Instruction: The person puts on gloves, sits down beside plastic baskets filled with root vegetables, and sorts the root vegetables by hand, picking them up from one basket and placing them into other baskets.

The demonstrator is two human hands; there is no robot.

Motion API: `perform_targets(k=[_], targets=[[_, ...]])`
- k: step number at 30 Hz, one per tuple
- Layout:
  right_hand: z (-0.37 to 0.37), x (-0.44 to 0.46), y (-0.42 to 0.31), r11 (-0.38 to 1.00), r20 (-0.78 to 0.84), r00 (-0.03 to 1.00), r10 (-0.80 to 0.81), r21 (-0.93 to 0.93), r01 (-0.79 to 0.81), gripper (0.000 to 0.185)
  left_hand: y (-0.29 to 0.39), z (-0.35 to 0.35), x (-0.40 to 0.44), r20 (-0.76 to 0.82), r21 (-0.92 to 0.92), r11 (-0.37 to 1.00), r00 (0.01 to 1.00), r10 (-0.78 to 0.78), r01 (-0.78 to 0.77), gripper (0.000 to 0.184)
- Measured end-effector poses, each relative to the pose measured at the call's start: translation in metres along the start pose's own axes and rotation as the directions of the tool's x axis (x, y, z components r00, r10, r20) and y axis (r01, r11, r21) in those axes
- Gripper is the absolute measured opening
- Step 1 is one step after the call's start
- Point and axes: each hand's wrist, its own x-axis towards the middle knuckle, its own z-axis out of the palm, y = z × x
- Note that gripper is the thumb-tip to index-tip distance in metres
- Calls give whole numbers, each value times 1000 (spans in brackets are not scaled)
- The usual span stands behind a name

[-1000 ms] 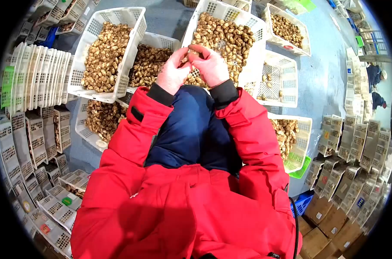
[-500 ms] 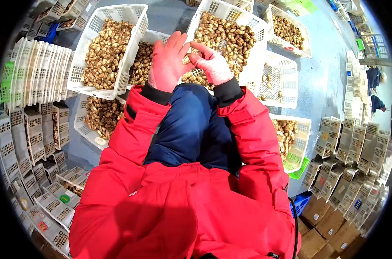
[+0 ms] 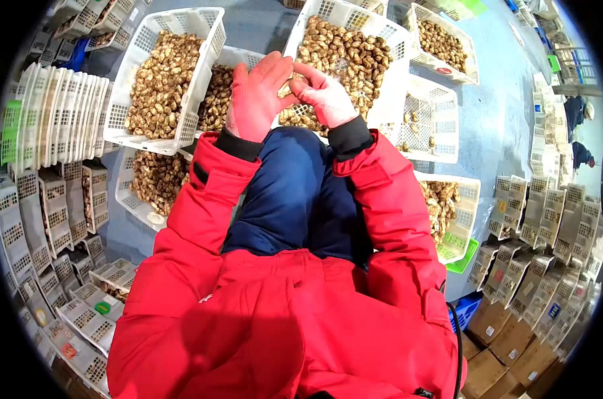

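My left hand (image 3: 256, 96), in what looks like a pinkish glove, is held up with its fingers stretched out and its thumb towards the right hand. Close beside it, my right hand (image 3: 327, 98) has its thumb and forefinger bent together at a small pale-brown mushroom (image 3: 285, 88), partly hidden between the two hands. Both hands are above my knees, over the near edge of a white crate (image 3: 391, 86) heaped with brown-and-cream mushrooms (image 3: 345, 56). Another crate (image 3: 184, 116) of mushrooms stands to the left, tilted in view.
A crate (image 3: 441, 116) with a few mushrooms stands on the right, and another (image 3: 470, 216) holds larger pieces below it. Nested crates (image 3: 59, 113) are stacked at left. Crate stacks and cardboard boxes (image 3: 511, 339) line the right side. Blue floor (image 3: 497, 73) shows between.
Both hands stay in nearly the same place. The left fingers look slightly closer together, and the view has shifted a little.
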Motion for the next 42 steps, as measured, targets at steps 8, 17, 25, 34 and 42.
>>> perform_targets(k=[8,17,25,34,42], targets=[[-12,2,6,982,-142,985,97,178,-71,39,4,-1,3,-24,-122,992,999,23,-26,64],[0,1,1,995,-113,989,99,36,-96,40,7,-9,0,68,-269,963,998,9,9,64],[7,2,13,995,-189,980,-62,-91,45,37,3,-25,-20,-156,515,857,984,91,3,52],[34,-8,7,882,-100,988,113,-448,-146,32,24,-50,-41,-388,390,891,919,-68,231,30],[-61,-10,-25,967,-402,883,-244,-173,188,34,82,-175,-161,-610,444,887,769,193,129,29]])
